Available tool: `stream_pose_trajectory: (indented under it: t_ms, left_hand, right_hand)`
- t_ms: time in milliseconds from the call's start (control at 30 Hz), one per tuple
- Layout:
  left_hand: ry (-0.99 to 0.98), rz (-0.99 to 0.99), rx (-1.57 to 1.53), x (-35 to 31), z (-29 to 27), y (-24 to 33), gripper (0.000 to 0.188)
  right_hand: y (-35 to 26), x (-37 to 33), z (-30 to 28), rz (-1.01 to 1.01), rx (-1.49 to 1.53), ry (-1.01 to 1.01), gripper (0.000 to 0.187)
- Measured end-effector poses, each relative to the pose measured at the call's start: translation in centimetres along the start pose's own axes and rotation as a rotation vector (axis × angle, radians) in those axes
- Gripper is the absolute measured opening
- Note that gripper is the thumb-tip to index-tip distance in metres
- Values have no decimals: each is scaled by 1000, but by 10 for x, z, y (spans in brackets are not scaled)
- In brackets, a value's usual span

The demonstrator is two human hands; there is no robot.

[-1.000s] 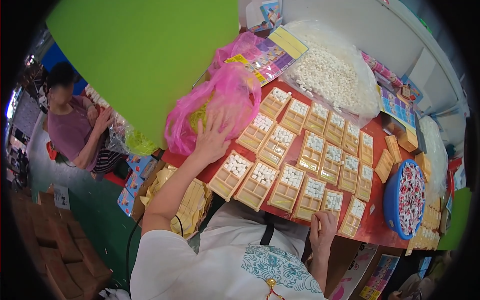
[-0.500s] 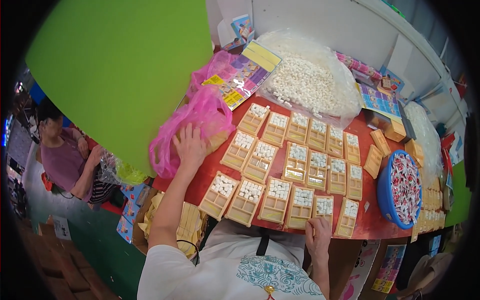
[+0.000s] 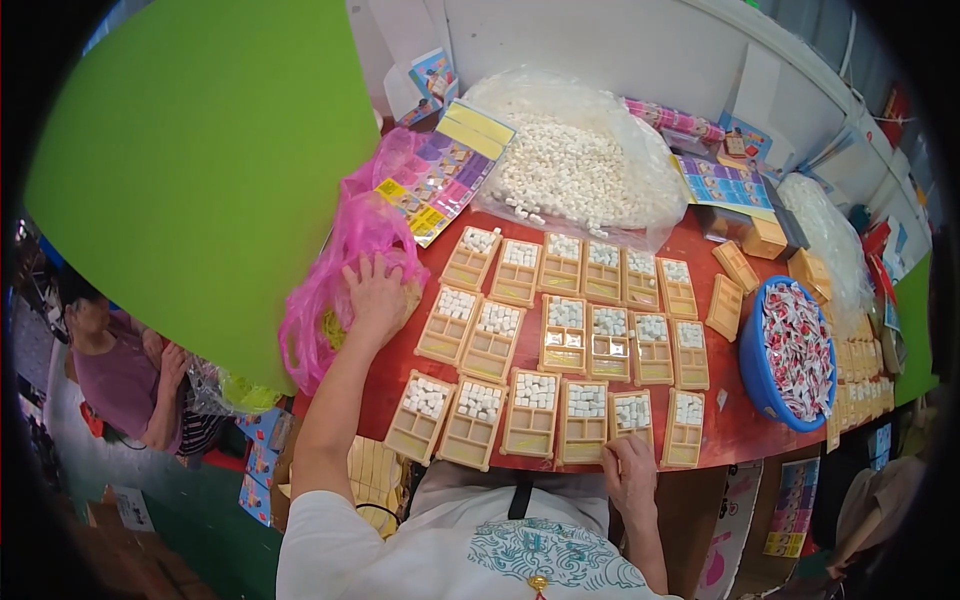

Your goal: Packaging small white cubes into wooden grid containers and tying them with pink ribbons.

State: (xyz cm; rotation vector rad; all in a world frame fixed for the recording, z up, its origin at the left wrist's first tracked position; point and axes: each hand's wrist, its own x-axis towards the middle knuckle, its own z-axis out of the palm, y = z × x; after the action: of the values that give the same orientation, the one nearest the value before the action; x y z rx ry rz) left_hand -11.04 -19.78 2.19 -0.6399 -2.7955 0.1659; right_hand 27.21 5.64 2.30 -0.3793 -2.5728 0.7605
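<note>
On the red table [image 3: 745, 425]: left hand [image 3: 377, 297] flat, fingers spread, pressing the pink plastic bag [image 3: 340, 270] at the table's left edge. Right hand [image 3: 630, 470] loosely curled at the near edge, touching a tan compartment tray [image 3: 632, 415] of white pieces.

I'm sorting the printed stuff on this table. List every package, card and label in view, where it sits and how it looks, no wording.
Printed cards: half inside the pink bag the left hand presses; purple with yellow bands.
Leaflets: far right of the red table, blue.
Small sachets: in the blue bowl, red and white.
Right hand: on the near table edge.
</note>
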Motion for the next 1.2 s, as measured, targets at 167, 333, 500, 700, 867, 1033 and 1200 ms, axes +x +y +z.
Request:
stream_pose_trajectory:
  t_ms: [167, 333, 500, 700, 867, 1033, 1200]
  left_hand:
    - [266, 147, -135, 37, -20, 31, 20]
    - [370, 295, -389, 110, 12, 74, 11]
    - [57, 238, -327, 162, 29, 114, 22]
    - [-180, 180, -125, 192, 35, 129, 26]
    - [-240, 223, -141, 202, 36, 126, 26]
    - [-380, 186, -238, 208, 33, 126, 27]
    - [-315, 288, -141, 204, 34, 128, 28]
  right_hand:
    - [6, 11, -4, -16, -24, 21, 4]
    - [-1, 35, -7, -26, -13, 13, 4]
    - [-2, 50, -7, 16, 40, -7, 5]
    - [17, 62, -4, 69, -4, -81, 8]
    - [20, 71, 0, 75, 27, -73, 6]
    - [24, 69, 7, 71, 21, -80, 7]
    - [30, 64, 11, 73, 8, -102, 9]
